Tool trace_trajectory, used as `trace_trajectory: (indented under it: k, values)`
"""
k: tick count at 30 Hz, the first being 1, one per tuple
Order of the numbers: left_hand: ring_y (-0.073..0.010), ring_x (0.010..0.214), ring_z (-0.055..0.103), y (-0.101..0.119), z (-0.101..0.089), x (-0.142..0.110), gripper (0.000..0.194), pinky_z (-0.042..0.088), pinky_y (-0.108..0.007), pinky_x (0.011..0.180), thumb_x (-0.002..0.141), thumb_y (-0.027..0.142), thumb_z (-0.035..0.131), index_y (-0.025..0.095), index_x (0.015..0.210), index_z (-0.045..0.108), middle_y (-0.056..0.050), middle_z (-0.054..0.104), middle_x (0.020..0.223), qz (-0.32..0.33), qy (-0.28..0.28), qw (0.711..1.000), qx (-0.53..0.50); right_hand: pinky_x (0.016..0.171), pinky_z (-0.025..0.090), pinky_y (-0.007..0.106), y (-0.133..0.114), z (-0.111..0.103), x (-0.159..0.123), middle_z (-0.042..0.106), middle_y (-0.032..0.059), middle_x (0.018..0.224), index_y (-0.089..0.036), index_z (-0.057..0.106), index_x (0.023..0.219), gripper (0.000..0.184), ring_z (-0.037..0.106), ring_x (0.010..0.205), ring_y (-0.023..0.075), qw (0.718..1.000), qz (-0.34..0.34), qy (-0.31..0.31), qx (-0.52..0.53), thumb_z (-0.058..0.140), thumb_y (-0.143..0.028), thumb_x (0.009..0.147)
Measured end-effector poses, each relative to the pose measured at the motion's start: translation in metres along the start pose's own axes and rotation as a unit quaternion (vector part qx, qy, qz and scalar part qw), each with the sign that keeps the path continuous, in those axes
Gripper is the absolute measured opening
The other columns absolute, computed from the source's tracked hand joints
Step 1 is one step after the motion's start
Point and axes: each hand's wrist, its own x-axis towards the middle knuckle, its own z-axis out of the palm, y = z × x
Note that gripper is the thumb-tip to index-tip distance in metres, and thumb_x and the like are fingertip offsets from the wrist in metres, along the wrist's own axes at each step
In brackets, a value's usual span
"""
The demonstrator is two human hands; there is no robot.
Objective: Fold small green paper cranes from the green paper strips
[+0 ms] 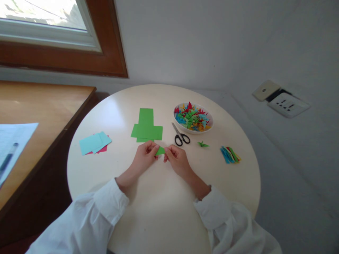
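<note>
Between my two hands is a small folded piece of green paper [160, 151], held just above the table. My left hand [146, 154] pinches its left side, with the thumb on top. The fingers of my right hand [178, 158] are closed on its right corner. Just beyond my left hand lie overlapping green paper sheets [146, 123]. Scissors [181, 137] with black handles lie past my right hand, their blades shut and pointing away. To the right of them is a folded green paper crane [203, 144].
On the round white table [159, 218], a white bowl [194, 132] holds many coloured paper cranes. Light blue and red paper sheets [94, 144] lie at left, a bundle of coloured paper strips [230, 155] at right. A wooden desk [47, 102] with paper and a pen stands at left.
</note>
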Motion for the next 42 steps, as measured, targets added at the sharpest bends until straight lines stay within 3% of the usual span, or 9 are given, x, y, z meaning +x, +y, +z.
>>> trace_trajectory:
  k: [6,14,31,42]
  values:
    - [-0.0074,0.045,0.043,0.004,0.0,-0.001,0.027,0.034,-0.021,0.044,0.074,0.038,0.056,0.016,0.061,0.048,0.005,0.045,0.052,-0.009,-0.009,1.0,0.0,0.046,0.033,0.022,0.002,0.001,0.001,0.051,-0.0032,0.048,-0.02,0.047,0.056,0.03,0.041,0.043,0.0087,1.0,0.003,0.005,0.015,0.047,-0.037,0.081]
    - [-0.0106,0.053,0.045,0.009,-0.003,-0.002,0.03,0.035,-0.024,0.053,0.077,0.038,0.052,0.015,0.058,0.05,0.001,0.05,0.055,0.009,-0.085,0.995,0.057,0.049,0.036,0.023,0.002,-0.001,0.002,0.052,-0.0033,0.048,-0.02,0.047,0.056,0.032,0.045,0.045,0.0093,1.0,-0.004,0.021,0.021,0.048,-0.039,0.081]
    - [-0.0083,0.048,0.035,0.011,-0.004,-0.004,0.035,0.028,-0.022,0.046,0.075,0.041,0.055,0.017,0.052,0.044,0.004,0.039,0.049,0.037,-0.074,0.995,0.06,0.047,0.035,0.023,0.001,-0.002,0.002,0.051,-0.0029,0.046,-0.02,0.047,0.053,0.033,0.042,0.043,0.0086,0.999,-0.004,0.021,0.029,0.049,-0.04,0.08]
    - [-0.0082,0.047,0.036,0.012,-0.007,-0.005,0.038,0.027,-0.022,0.046,0.076,0.048,0.055,0.015,0.058,0.05,0.001,0.049,0.052,0.034,-0.151,0.987,0.032,0.046,0.036,0.023,0.0,-0.003,0.003,0.051,-0.0037,0.046,-0.019,0.049,0.055,0.04,0.045,0.042,0.0089,0.994,0.025,-0.048,0.097,0.055,-0.056,0.071]
